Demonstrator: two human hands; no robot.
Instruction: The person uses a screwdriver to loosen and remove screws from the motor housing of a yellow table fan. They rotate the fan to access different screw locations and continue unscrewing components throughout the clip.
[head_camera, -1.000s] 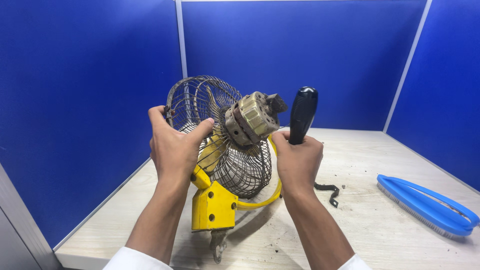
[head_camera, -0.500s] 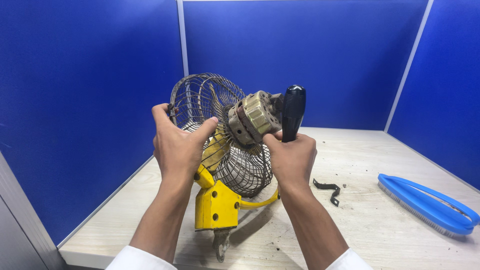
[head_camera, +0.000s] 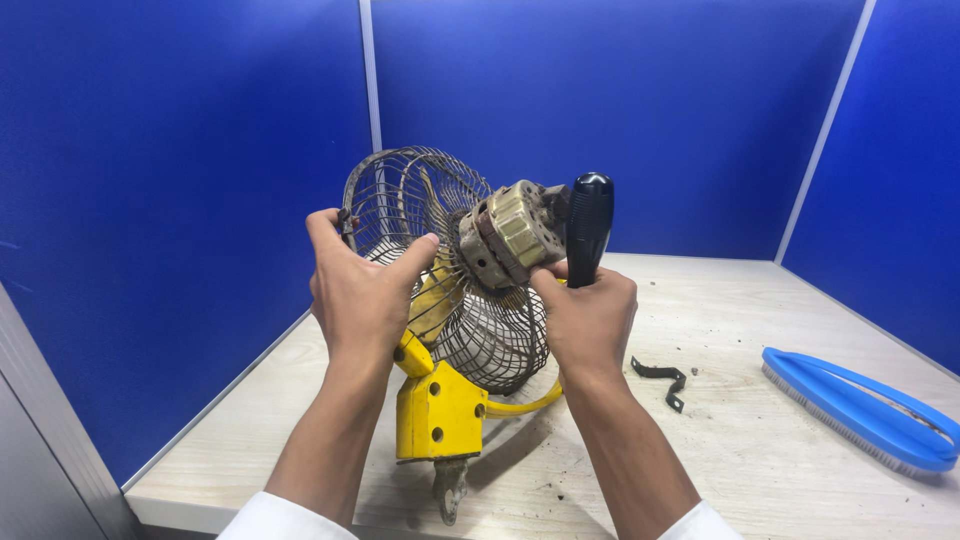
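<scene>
A small yellow fan (head_camera: 440, 330) stands tilted on the pale wooden desk (head_camera: 760, 450), hemmed in by blue partition walls (head_camera: 150, 150). To the right of the fan a bent black metal bracket (head_camera: 663, 380) lies on the desk, and well beyond that, a blue ring-shaped guard rim (head_camera: 860, 405). The fan's wire cage (head_camera: 420, 215) and its bare, grimy motor (head_camera: 510, 235) sit between the two hands.

The left hand (head_camera: 360, 290) is wrapped over the cage's rear wires, its grip closed on them with the thumb pressed near the motor. The right hand (head_camera: 590, 315) is beside the motor, grip closed tight around a screwdriver's black handle (head_camera: 588, 225), which points upward.

Compared with half a second ago, the handle sits more upright and tighter against the motor; the fan has hardly shifted.
</scene>
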